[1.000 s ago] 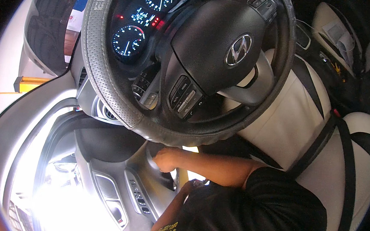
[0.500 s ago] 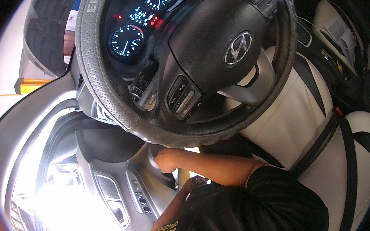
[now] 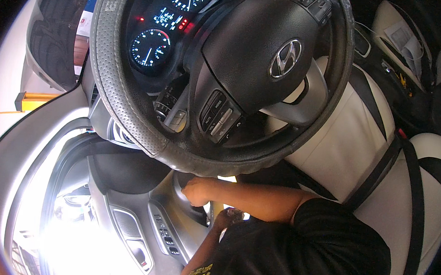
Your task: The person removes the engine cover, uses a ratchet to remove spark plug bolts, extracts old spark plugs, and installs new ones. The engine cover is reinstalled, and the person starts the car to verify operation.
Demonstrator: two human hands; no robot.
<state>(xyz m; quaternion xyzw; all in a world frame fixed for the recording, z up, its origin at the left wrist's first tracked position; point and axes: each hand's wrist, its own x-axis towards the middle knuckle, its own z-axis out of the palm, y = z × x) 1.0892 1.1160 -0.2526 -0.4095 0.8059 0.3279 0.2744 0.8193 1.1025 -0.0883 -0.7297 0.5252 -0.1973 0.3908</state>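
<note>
My right hand [image 3: 196, 191] reaches across to the inner side of the open-looking car door, its fingers curled and pressed together beside the lower door panel [image 3: 168, 195]. Whatever it grips, if anything, is hidden. Just below it, my left hand [image 3: 228, 218] is down in the shade between the seat and the door; its fingers are too dark to make out. A pale bright patch shows beside the left hand. The steering wheel [image 3: 153, 145], in a grey perforated cover, stands above both hands, touched by neither.
Window switches [image 3: 165, 235] and a door handle [image 3: 139, 254] line the door. Lit gauges [image 3: 151, 48] glow behind the wheel. Cream and black seats [image 3: 343, 131] and a seat belt [image 3: 415, 202] lie to the right, with a console [image 3: 388, 72] beyond. Glare fills the lower left.
My left hand has risen slightly from the lower edge and shows more, closer under my right hand. My right hand has barely moved.
</note>
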